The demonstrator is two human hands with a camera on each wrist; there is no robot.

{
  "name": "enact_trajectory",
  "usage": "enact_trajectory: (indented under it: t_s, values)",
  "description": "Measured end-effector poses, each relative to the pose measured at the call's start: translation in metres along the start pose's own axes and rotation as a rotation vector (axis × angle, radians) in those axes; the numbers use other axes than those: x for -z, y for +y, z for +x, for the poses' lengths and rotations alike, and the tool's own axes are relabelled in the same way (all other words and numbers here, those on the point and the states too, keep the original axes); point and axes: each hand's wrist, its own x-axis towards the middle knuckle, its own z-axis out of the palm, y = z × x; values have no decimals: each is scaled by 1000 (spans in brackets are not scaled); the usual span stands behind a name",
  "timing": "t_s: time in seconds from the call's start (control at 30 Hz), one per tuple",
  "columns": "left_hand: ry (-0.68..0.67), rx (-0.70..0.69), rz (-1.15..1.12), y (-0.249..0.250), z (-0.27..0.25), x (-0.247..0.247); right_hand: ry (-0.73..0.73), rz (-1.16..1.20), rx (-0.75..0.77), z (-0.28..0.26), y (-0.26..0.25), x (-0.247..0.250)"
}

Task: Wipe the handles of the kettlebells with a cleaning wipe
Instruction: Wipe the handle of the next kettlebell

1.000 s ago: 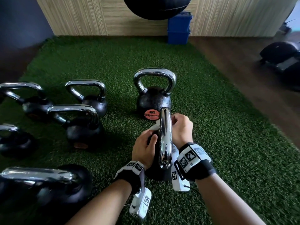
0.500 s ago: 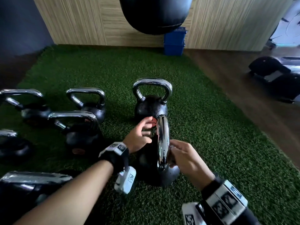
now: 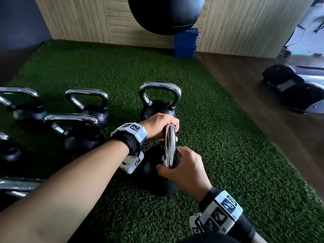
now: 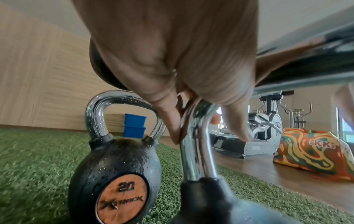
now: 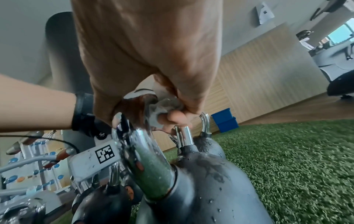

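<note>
The near kettlebell (image 3: 157,181) stands on green turf, its chrome handle (image 3: 169,146) running away from me. My left hand (image 3: 163,127) grips the far bend of that handle; in the left wrist view its fingers (image 4: 172,128) curl round the chrome bar (image 4: 197,144). My right hand (image 3: 182,165) wraps the near end. In the right wrist view it pinches a crumpled grey wipe (image 5: 162,109) against the wet handle (image 5: 149,151). The wipe is hidden in the head view.
A kettlebell marked 20 (image 4: 114,174) stands just behind (image 3: 157,109). Several more kettlebells (image 3: 77,134) crowd the turf on the left. A black bag (image 3: 164,13) hangs overhead, and blue bins (image 3: 185,44) stand by the wall. Wood floor and gym machines (image 3: 294,88) lie to the right.
My left hand has moved from the handle's left side to its far bend and closed over it. My right hand has slid back from the far end to the near end.
</note>
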Motion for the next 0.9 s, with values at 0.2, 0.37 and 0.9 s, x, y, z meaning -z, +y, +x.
enact_trajectory:
  t_s: [0.2, 0.37, 0.9]
  values:
    - [95, 2, 110, 9, -28, 10, -62, -100, 65, 6, 15, 20]
    - [254, 175, 150, 13, -72, 3, -45, -103, 237, 10, 31, 46]
    - [149, 396, 329, 46, -117, -1, -86, -229, 302, 50, 48, 57]
